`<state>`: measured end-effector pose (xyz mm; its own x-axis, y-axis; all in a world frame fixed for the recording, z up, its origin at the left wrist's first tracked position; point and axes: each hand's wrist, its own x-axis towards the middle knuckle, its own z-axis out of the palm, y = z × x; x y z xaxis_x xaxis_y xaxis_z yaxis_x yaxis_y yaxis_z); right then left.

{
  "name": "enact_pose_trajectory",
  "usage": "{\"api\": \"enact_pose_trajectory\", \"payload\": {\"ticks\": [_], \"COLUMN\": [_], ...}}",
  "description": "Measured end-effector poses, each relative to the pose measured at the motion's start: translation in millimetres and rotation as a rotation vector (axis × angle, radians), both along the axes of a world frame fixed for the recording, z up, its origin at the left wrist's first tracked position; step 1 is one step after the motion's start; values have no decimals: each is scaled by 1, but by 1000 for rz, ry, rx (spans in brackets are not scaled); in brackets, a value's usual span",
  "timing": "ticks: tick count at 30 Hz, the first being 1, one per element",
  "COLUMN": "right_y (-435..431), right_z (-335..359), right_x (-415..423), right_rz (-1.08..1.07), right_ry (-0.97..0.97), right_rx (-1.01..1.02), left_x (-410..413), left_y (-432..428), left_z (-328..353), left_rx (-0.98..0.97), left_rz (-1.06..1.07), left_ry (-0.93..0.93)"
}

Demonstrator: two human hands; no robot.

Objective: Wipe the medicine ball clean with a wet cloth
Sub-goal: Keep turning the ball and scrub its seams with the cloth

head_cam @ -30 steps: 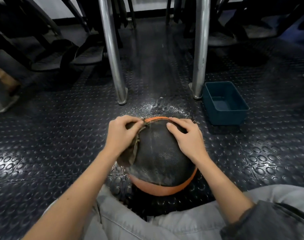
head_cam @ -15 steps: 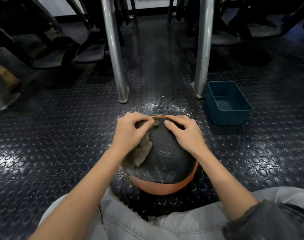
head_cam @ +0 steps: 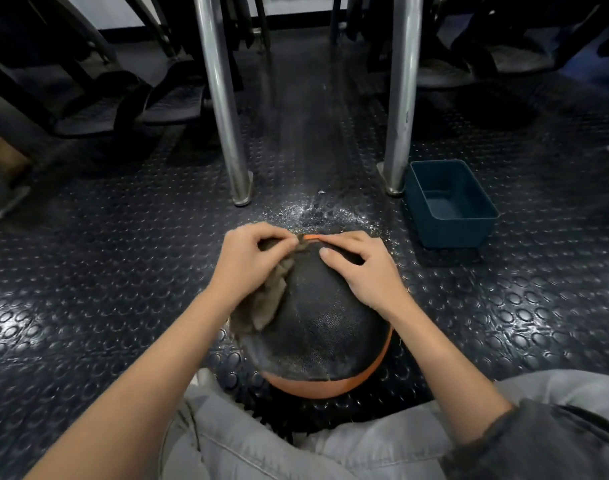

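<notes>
Down on the studded black rubber floor (head_cam: pixel 88 271), the medicine ball (head_cam: pixel 323 327) sits just in front of the person's grey trousers (head_cam: pixel 261 445), between the knees. Its top is black and finely textured, with an orange band showing along the near underside and a sliver of orange at the far edge. Both hands are on the ball's far upper part, close together, with their fingertips nearly meeting at that orange sliver. The left hand (head_cam: pixel 251 261) grips a crumpled grey-brown cloth (head_cam: pixel 265 303), fingers curled round its upper end and pressing it against the ball's upper left side. The rest of the cloth hangs down the ball's left flank beneath the wrist. The right hand (head_cam: pixel 361 271) lies on the upper right of the ball, fingers bent over its far curve and thumb laid flat on the black surface, holding the ball. Just beyond the ball the floor carries a patch of white speckles (head_cam: pixel 316 213). Farther back two shiny metal legs rise from the floor, one to the left (head_cam: pixel 223 109) and one to the right (head_cam: pixel 400 98). A dark blue rectangular tub (head_cam: pixel 448 233) stands just beside the foot of the right leg, apart from the ball. Whether the tub holds anything cannot be made out.
</notes>
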<state>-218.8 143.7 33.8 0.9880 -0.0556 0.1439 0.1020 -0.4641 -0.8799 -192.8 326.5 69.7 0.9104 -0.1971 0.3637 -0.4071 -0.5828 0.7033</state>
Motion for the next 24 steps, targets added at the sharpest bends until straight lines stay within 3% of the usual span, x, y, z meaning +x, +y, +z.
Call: {"api": "enact_pose_trajectory", "payload": {"ticks": [3, 7, 12, 16, 20, 24], "right_y": [1, -3, -1, 9, 10, 11], "right_z": [1, 5, 18, 20, 22, 22], "right_x": [-3, 3, 32, 46, 47, 39], "right_rz": [41, 38, 2, 68, -12, -108], "right_ry": [-7, 14, 226, 316, 326, 289], "right_rx": [-22, 8, -199, -216, -210, -226], "left_x": [16, 4, -33, -34, -3, 29], "left_y": [4, 3, -10, -18, -21, -18], "left_z": [-9, -8, -1, -5, -2, 2], "left_rx": [-73, -142, -121, -25, -47, -47], "left_rz": [112, 129, -70, -155, -26, 114], "left_ry": [167, 205, -7, -145, -90, 104]}}
